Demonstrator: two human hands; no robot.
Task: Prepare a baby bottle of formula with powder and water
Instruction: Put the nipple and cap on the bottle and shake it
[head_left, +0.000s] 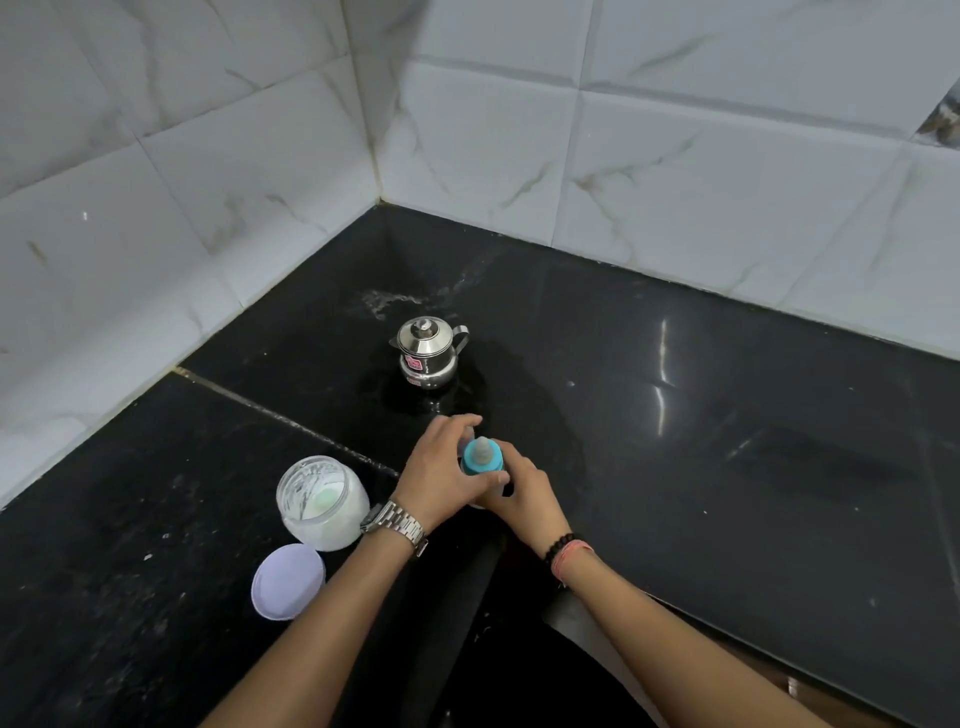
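A baby bottle (483, 458) with a blue collar and a pale teat stands upright on the black counter (727, 415). My left hand (441, 470) wraps around it from the left, fingers curled over the collar. My right hand (524, 499) grips the bottle's body from the right and below. The body is mostly hidden by both hands. An open glass jar of white powder (322, 501) sits just left of my left wrist. Its white lid (287, 581) lies flat in front of the jar. A small lidded steel pot (428, 353) stands behind the bottle.
White marble-look tiled walls (675, 182) meet in a corner behind the pot. A seam crosses the counter from the left wall toward the bottle. A few wet smears lie near the corner. The counter's front edge runs along the lower right.
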